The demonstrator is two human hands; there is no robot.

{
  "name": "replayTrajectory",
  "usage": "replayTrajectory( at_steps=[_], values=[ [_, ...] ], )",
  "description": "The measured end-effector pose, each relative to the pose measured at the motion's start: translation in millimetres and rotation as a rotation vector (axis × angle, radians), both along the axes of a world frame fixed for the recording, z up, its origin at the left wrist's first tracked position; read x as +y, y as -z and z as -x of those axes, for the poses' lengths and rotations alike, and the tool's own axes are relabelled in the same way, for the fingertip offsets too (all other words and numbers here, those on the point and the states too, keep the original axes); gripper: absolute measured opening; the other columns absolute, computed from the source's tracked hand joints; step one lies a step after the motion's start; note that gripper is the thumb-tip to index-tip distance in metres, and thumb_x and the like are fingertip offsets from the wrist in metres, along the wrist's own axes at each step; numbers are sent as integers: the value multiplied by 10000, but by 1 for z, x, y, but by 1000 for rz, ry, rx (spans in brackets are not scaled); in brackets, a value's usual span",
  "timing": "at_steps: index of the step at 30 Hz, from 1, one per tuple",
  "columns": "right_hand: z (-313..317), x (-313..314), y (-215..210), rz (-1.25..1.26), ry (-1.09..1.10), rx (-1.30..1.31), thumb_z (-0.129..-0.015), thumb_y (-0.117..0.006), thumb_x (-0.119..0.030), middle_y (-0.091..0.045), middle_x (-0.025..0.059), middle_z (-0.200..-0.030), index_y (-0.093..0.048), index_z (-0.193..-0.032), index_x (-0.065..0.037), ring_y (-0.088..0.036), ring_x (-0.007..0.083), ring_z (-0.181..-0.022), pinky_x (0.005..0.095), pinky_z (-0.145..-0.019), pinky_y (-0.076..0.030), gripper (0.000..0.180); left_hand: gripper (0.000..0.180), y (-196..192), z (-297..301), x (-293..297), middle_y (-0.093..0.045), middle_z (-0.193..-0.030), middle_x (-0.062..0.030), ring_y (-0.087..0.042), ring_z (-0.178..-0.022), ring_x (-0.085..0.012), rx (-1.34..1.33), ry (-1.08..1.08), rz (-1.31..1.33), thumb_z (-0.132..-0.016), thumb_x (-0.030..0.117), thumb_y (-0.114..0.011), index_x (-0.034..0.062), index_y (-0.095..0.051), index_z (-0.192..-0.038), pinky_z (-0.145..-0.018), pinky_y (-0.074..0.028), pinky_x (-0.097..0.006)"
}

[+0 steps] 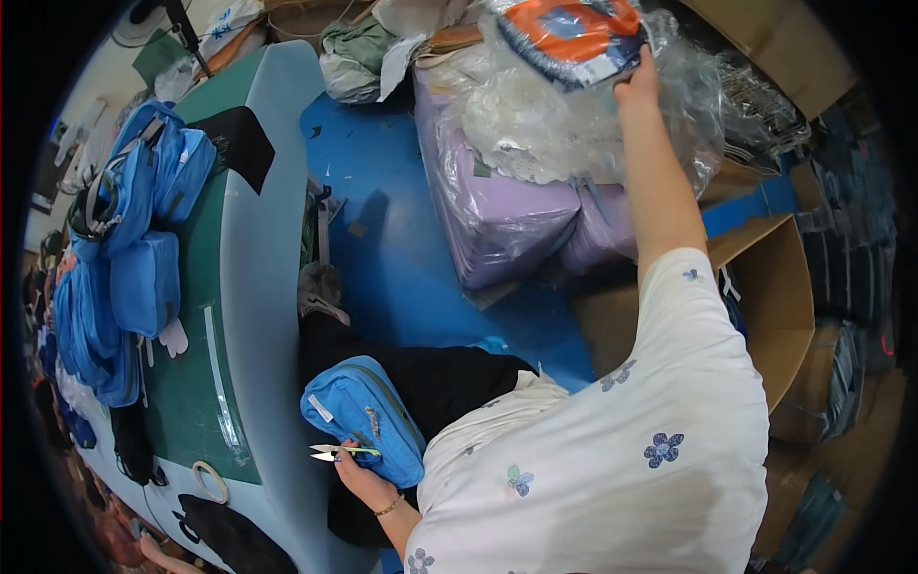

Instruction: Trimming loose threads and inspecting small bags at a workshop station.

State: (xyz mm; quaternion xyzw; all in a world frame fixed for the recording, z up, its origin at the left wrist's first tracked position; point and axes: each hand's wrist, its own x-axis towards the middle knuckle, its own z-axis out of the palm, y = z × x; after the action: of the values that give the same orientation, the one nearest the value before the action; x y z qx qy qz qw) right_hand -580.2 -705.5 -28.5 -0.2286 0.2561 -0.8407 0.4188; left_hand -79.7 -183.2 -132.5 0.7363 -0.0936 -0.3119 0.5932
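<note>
My left hand is closed around a small pair of thread snips, their pale pointed blades facing left. Beneath and beside it, a blue zippered pouch rests on my dark-clothed lap, a white label near its upper end. Far out at the upper right, my right hand grips the edge of a clear plastic packet with orange and dark blue contents. Crumpled clear plastic lies below that packet. Part of the packet is cut off by the top of the view.
Several blue bags are heaped on the green-topped table to my left. A tape roll and black cloth lie nearer. Lilac bundles in plastic stand ahead on the blue floor. An open cardboard box is at my right.
</note>
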Motion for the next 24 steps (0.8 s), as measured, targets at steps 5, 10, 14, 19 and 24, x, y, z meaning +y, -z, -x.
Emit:
replayTrajectory(
  at_steps=[5,10,14,19,24],
  values=[
    [12,-18,21,-430,-56,298,-877,-595,-244,-435,96,-1316,-420,-1231,-37,-396,220,-1252,355,-932,-402,446,255,-4,4,-2,-574,-925,-61,-507,-911,-154,24,-72,-6,-946,218,-430,5,-568,-969,-856,-385,-293],
    [-69,34,87,-526,-486,447,-885,-581,-189,-541,79,-1205,-503,-1212,-30,-614,223,-968,236,-679,-492,371,262,-2,1,-1,-576,-920,-61,-508,-914,-150,30,-17,5,-954,226,-423,5,-565,-970,-859,-384,-291],
    [-144,92,132,-665,-765,738,-869,-608,-212,-629,46,-1055,-571,-1143,-69,-623,172,-916,235,-694,-475,312,253,-1,2,2,-576,-918,-59,-508,-914,-147,16,10,40,-957,218,-428,8,-569,-959,-853,-385,-291],
    [-263,184,155,-508,-1077,961,-860,-632,-224,-643,54,-996,-602,-1101,-55,-633,138,-823,256,-709,-481,296,244,-1,3,6,-576,-922,-58,-512,-911,-143,24,-36,66,-952,210,-444,6,-577,-944,-852,-384,-288],
    [-363,267,135,-263,-1484,863,-875,-625,-203,-621,71,-1080,-592,-1148,-45,-582,145,-992,280,-874,-453,317,210,-10,2,3,-587,-933,-54,-535,-907,-149,49,6,96,-924,185,-491,2,-590,-957,-855,-397,-283]
  ],
)
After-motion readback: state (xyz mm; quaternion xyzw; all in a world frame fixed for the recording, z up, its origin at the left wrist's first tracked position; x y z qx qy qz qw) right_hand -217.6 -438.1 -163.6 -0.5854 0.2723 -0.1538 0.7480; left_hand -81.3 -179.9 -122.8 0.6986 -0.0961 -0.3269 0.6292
